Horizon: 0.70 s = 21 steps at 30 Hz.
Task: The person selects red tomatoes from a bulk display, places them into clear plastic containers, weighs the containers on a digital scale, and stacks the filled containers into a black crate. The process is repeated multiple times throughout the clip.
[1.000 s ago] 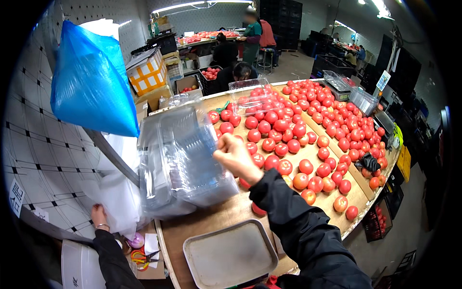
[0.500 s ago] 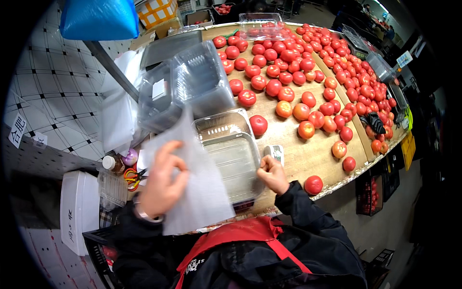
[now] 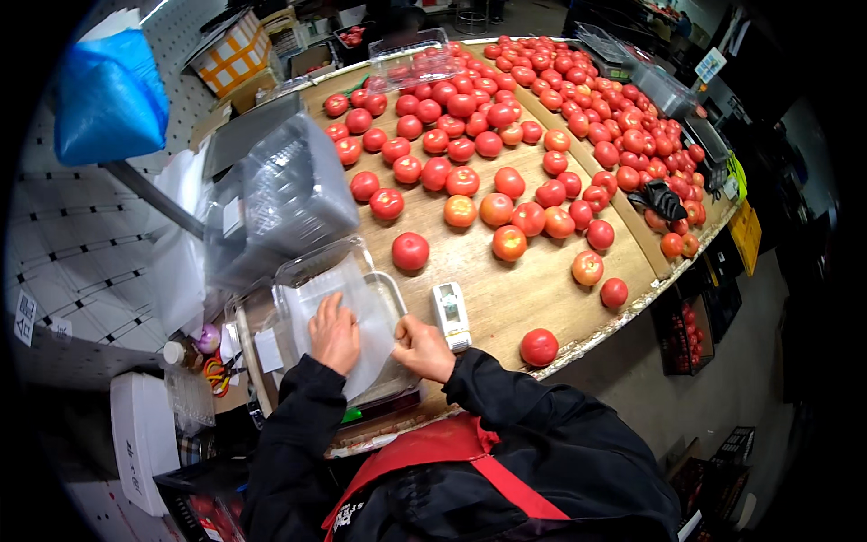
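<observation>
A clear plastic tray stands before me at the table's front edge. A thin white liner sheet lies inside it, partly up against its walls. My left hand rests on the sheet, palm down with fingers stretched out flat. At the tray's right rim my right hand is closed, thumb and forefinger pinching the edge. Under the tray is a device with a green light, mostly hidden. Just right of my right hand lies a small white label dispenser.
Nested clear trays stand behind the tray, at the left. Many loose tomatoes cover the table's middle and far side. A wooden divider separates off a denser heap at the right. Orange-handled scissors lie at the left edge. A blue bag hangs upper left.
The liner sheet went from raised in my left hand to lying in the tray. My left hand opened flat onto it. My right hand stays at the rim. The view has shifted right.
</observation>
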Tool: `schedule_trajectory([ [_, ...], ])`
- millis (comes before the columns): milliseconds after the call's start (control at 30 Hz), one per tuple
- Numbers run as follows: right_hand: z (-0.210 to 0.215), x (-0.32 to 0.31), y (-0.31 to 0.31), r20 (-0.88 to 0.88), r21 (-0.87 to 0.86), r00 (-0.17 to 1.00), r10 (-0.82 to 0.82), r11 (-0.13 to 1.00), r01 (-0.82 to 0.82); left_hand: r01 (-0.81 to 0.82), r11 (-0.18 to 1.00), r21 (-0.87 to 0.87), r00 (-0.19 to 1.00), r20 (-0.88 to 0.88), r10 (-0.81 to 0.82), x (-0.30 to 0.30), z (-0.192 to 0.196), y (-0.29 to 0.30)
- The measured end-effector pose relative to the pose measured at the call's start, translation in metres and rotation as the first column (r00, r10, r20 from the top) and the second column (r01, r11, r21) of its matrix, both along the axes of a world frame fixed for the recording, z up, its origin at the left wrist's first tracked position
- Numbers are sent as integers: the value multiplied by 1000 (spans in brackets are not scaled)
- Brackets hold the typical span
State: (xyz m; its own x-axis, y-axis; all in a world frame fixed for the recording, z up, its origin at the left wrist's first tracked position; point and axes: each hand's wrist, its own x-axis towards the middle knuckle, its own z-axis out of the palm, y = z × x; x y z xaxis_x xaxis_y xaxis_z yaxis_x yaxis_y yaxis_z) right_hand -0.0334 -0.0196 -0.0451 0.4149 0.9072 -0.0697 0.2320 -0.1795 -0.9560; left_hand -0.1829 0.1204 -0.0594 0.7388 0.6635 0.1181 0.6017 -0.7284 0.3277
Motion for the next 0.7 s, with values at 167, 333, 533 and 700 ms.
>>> schedule_trajectory([
  [167, -9, 21, -3, 15, 13, 985, 175, 985, -175, 21, 995, -97, 958, -282, -48, 8, 59, -19],
  [333, 4, 84, 7, -35, -7, 912, 408, 913, -409, -49, 974, -220, 954, -300, -19, -1, 52, -40],
  [533, -33, 300, 66, 401, 117, 800, -446, 891, 438, -26, 978, -207, 976, -218, -20, 5, 47, -53],
  [700, -63, 384, 97, 483, -365, 820, -306, 781, 507, -60, 984, -170, 941, -338, -1, 12, 45, -57],
])
